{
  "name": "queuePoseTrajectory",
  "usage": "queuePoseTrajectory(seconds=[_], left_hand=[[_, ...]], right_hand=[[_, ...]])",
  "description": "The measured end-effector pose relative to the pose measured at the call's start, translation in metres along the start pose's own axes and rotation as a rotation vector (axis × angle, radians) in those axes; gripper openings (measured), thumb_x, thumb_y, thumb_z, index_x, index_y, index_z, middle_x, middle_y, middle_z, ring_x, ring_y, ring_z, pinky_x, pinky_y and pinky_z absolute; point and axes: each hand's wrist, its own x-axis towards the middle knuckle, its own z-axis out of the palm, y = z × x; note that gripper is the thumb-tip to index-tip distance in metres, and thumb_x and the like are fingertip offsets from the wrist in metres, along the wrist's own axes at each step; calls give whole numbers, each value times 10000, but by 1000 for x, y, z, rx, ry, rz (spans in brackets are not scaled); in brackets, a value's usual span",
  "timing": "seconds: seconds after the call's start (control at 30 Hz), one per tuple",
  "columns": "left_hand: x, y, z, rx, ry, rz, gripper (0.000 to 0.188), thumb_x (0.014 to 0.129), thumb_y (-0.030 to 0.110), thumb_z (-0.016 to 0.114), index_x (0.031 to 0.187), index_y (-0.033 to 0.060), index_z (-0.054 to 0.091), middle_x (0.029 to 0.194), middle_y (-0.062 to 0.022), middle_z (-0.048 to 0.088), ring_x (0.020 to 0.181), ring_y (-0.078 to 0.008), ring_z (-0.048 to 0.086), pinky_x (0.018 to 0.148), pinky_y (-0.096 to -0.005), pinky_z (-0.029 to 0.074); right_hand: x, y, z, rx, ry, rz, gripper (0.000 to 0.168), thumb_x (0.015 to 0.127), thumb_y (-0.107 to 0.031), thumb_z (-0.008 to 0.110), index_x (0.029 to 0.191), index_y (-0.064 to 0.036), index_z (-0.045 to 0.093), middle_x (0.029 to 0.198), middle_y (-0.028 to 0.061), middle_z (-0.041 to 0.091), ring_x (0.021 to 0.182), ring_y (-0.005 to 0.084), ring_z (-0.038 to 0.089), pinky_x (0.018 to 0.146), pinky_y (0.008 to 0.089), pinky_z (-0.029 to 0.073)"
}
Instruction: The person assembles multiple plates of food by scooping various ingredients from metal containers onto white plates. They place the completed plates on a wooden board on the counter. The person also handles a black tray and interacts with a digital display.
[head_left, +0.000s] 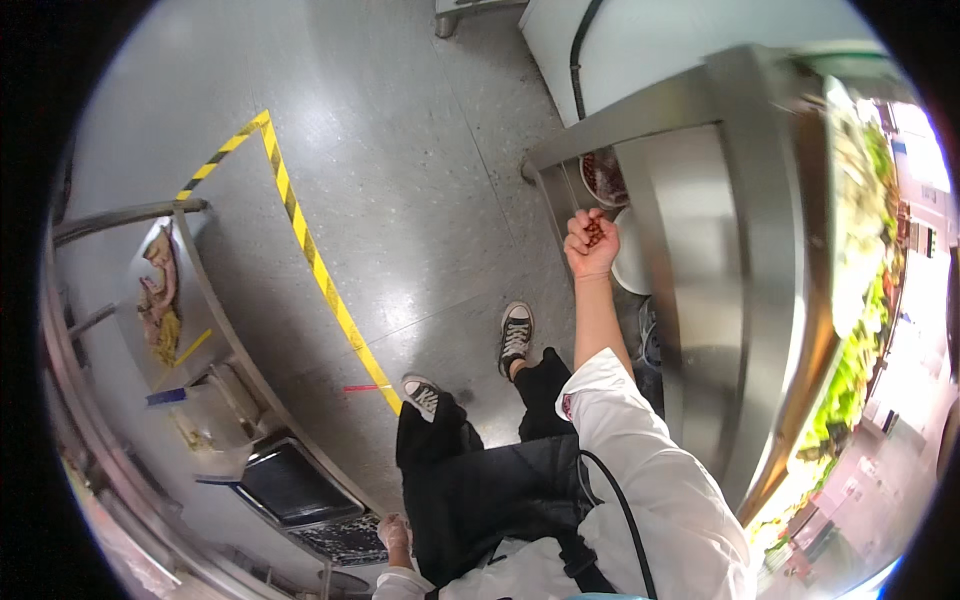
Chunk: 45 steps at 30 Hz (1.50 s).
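Observation:
My right hand (592, 244) reaches out beside the open shelf of a steel counter (697, 247). Its fingers curl, palm up, around a handful of small reddish-brown nuts or beans (595, 232). Just beyond it, a round tub (602, 177) on the shelf holds more of the same kind, partly under what looks like clear plastic. A white round container (632, 251) sits right beside the hand, half hidden by the counter. My left hand (395, 532), in a clear plastic glove, hangs low by a black speckled tray (341, 538); whether it holds anything is unclear.
On the left, a metal rack (225, 330) carries raw-looking meat (160, 296), a clear bag (206, 427) and a black tray (300, 480). Yellow-black tape (315, 262) marks the grey floor. Leafy greens (851, 375) line the counter's right side. A black hose (576, 60) runs down a white panel.

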Motion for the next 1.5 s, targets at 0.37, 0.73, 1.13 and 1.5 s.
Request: queuePoseTrajectory(seconds=[0.37,0.73,1.13,1.5], left_hand=[[-72,80,-110,700,123,518,158,677,196,624,693,43,658,758,-119,653,733,-229,648,630,-345,508],[-210,286,-94,123,-474,892,154,797,255,584,898,140,564,792,-81,578,726,-230,570,596,-378,473],[-735,151,170,-63,-1720,364,355,909,364,430,990,36,538,916,-96,603,873,-225,580,743,-345,483],[-909,-25,377,84,-1882,1110,253,914,319,363,876,116,508,886,-14,499,868,-176,489,797,-374,414]], right_hand=[[-266,-23,272,182,61,172,220,839,-226,498,732,-42,553,674,94,561,461,116,396,332,204,276],[-627,-134,344,61,563,2,286,902,-278,452,757,-56,559,669,76,581,481,90,456,350,168,291],[-886,-255,337,40,411,-556,231,887,-232,499,724,-76,547,635,33,541,465,66,445,370,179,311],[-1104,-368,266,-1431,999,-1465,104,770,-124,556,773,-20,545,780,133,528,792,303,523,704,384,412]])
